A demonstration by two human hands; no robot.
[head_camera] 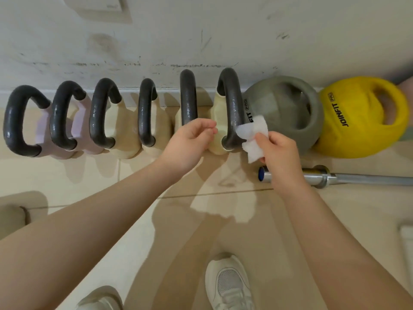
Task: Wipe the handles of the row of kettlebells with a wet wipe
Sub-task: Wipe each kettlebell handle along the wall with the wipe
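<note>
The right hand (280, 151) pinched a folded white wet wipe (253, 136) between thumb and fingers, the wipe's upper edge touching the lower right side of the dark handle (232, 108) of the 6th kettlebell from the left in the row along the wall (201, 30). Just left of that grip, the left hand (190, 143) hovered with fingers loosely curled and holding nothing, in front of the 5th handle (188, 97). Right of the grip sat a grey kettlebell (288, 110) and a yellow one (357, 117), and below it a steel bar (335, 176) lay on the tiled floor (89, 175).
</note>
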